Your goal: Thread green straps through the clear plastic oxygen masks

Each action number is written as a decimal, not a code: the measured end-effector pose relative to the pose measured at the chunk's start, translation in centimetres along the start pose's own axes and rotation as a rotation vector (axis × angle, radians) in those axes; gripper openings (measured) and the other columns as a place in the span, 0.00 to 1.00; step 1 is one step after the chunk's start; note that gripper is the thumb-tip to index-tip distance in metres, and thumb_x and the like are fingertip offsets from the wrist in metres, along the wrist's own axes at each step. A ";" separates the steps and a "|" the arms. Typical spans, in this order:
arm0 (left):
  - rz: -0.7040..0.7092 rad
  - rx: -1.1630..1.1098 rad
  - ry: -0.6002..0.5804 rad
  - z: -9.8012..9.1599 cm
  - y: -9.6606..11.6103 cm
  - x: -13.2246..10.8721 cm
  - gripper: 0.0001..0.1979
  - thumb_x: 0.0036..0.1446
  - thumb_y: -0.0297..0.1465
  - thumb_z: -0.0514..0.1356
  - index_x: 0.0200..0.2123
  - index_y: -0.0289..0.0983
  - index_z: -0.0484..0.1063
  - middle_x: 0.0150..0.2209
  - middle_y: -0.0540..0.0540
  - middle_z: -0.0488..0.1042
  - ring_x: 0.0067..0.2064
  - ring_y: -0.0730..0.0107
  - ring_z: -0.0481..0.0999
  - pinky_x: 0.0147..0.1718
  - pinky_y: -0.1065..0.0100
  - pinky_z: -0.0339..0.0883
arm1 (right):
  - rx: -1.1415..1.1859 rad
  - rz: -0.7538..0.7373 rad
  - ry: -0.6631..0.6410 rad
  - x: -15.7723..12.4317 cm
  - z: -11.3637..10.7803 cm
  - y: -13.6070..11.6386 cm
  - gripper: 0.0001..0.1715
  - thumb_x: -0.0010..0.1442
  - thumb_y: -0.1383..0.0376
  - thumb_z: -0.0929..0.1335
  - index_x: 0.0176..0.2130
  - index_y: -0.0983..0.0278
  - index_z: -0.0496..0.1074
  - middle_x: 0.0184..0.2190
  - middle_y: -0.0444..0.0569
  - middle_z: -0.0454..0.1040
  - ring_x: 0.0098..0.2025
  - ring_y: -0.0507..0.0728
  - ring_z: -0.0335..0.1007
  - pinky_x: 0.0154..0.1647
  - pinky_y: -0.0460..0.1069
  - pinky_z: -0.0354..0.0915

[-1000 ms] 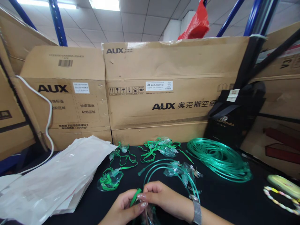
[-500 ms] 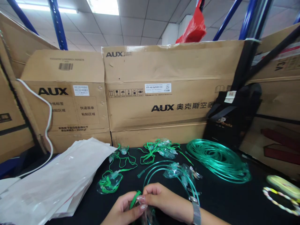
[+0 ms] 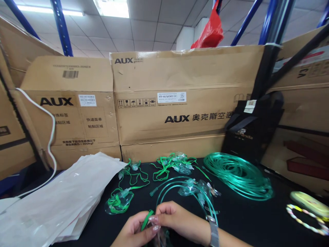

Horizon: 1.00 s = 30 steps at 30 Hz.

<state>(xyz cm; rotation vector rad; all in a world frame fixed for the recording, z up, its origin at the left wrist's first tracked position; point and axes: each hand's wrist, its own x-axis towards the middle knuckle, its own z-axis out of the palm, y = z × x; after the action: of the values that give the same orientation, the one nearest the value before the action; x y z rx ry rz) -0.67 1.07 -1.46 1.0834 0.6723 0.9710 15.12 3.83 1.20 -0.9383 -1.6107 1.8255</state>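
Observation:
At the bottom centre, my left hand (image 3: 136,230) and my right hand (image 3: 180,219) meet, both closed, thumbs and fingertips pinched together. Between them is a clear plastic oxygen mask (image 3: 161,239), mostly hidden by my fingers and the lower picture edge. Its green elastic strap (image 3: 146,220) comes up through the fingers of my left hand. Ahead and left lies another clear mask with a bunched green strap (image 3: 119,202). Just beyond my right hand, green tubing (image 3: 177,183) arcs over the table beside more clear masks (image 3: 189,188).
More masks with tangled green straps (image 3: 177,164) lie further back. A big coil of green tubing (image 3: 239,176) is at right. White plastic bags (image 3: 59,195) cover the left. A beaded bracelet (image 3: 303,221) lies far right. AUX cardboard (image 3: 180,75) and a black bag (image 3: 249,133) stand behind.
My hands keep the same pinch on the mask and strap. The whole view has shifted very slightly; nothing on the table has visibly moved.

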 end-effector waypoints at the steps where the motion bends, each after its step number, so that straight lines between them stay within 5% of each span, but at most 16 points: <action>1: 0.000 -0.001 0.000 0.0 0.0 0.0 0.12 0.41 0.35 0.66 0.29 0.33 0.76 0.25 0.48 0.73 0.29 0.72 0.69 0.32 0.71 0.59 | -0.001 0.002 0.001 0.0 0.0 0.0 0.23 0.40 0.51 0.71 0.20 0.67 0.64 0.17 0.38 0.63 0.21 0.46 0.54 0.24 0.43 0.49; 13: -0.001 0.058 -0.076 -0.7 -0.2 0.3 0.11 0.43 0.35 0.65 0.31 0.35 0.75 0.28 0.48 0.73 0.33 0.71 0.68 0.34 0.70 0.59 | -0.001 -0.002 -0.008 0.0 0.0 -0.1 0.22 0.42 0.52 0.71 0.20 0.67 0.63 0.17 0.38 0.62 0.21 0.46 0.54 0.24 0.43 0.49; 30: 0.005 0.030 0.002 0.0 -0.1 0.0 0.12 0.41 0.36 0.66 0.29 0.34 0.75 0.25 0.49 0.72 0.29 0.72 0.68 0.31 0.71 0.59 | -0.011 -0.002 -0.010 0.0 0.0 -0.1 0.23 0.40 0.50 0.70 0.21 0.67 0.64 0.17 0.38 0.62 0.22 0.47 0.55 0.25 0.44 0.49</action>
<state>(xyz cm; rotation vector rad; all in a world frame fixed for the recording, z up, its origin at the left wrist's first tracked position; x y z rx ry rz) -0.64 1.11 -1.57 1.1108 0.6877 0.9693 15.13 3.82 1.30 -0.9332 -1.6293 1.8246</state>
